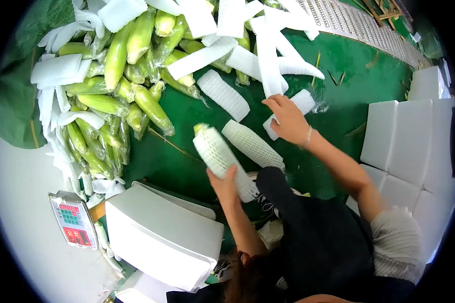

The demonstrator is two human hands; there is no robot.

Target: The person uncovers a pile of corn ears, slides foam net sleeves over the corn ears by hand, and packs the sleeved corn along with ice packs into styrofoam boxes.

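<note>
An ear of corn in a white foam net sleeve (221,159) is in my left hand (225,186), its yellow-green tip showing at the upper end. My right hand (288,118) is over a white foam sleeve (302,102) on the green floor, thumb and forefinger apart, with nothing visible between them. Between the hands lies another corn ear in a net sleeve (253,144). Just above it is a flat foam sleeve (223,93), and a long foam strip (267,60) reaches down close to my right fingertips.
Many plastic-wrapped corn ears (116,55) are heaped at upper left, strewn with foam sleeves. A scale (73,219) and white foam box (162,227) stand at lower left. White boxes (404,136) are stacked at right. A perforated metal strip (359,25) crosses the upper right.
</note>
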